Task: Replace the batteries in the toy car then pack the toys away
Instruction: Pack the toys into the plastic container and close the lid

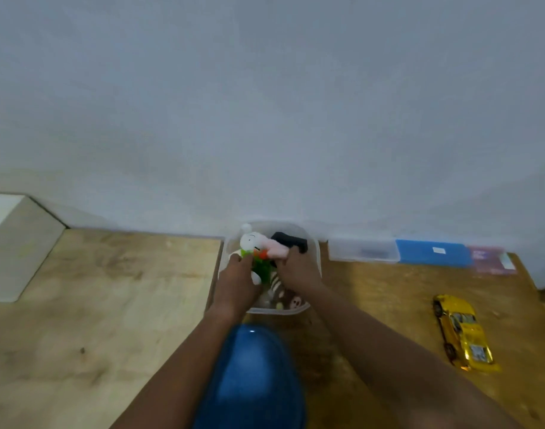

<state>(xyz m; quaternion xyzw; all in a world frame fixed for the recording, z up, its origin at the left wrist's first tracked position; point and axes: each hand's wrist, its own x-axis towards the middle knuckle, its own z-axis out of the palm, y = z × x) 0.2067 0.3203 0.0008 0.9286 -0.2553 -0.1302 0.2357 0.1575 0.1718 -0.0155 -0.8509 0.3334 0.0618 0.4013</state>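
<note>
A clear plastic tub (315,264) stands against the wall and holds several soft toys. Both hands are inside it. My left hand (237,281) grips a white plush toy in green clothes (256,255). My right hand (297,267) is closed around a black remote-like object (291,241), with a pink plush part lying over it. A small brown plush with a pale face (291,301) lies at the tub's near end. The yellow toy car (463,332) sits on the wooden floor to the right, well apart from both hands.
A clear flat case (364,250), a blue box (433,253) and a pink pack (489,260) line the wall on the right. A white block (14,243) stands at the left. My blue-clad knee (252,376) is just before the tub.
</note>
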